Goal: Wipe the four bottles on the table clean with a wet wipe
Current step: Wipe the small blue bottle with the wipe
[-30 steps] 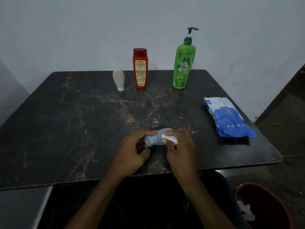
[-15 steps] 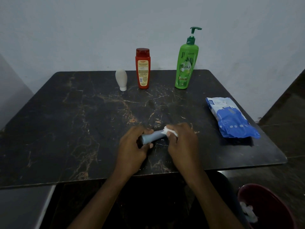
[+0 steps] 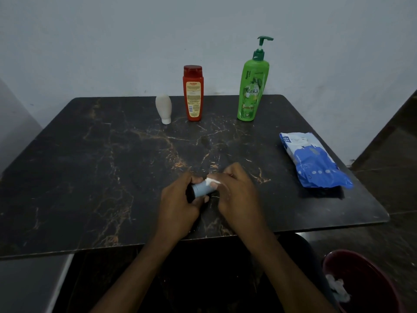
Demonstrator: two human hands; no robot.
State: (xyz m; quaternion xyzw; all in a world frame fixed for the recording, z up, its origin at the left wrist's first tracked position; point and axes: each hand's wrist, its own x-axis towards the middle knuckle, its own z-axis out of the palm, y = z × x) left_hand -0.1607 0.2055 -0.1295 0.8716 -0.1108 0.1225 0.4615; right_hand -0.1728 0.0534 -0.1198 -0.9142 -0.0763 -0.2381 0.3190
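A small light-blue bottle (image 3: 201,189) with a dark cap lies sideways just above the dark marble table (image 3: 90,177), near its front edge. My left hand (image 3: 178,206) grips its cap end. My right hand (image 3: 237,195) pinches a white wet wipe (image 3: 213,182) against the bottle's other end, hiding that end. At the back of the table stand a small white bottle (image 3: 164,108) on its cap, a red bottle (image 3: 193,93) and a tall green pump bottle (image 3: 252,86).
A blue and white wet-wipe pack (image 3: 313,161) lies at the table's right side. A dark red bin (image 3: 365,283) holding used white wipes sits on the floor at the lower right. A pale wall runs behind the table.
The blue bottle has turned in my hands, showing less of its body now. My right hand with the wipe has slid along it toward my left hand.
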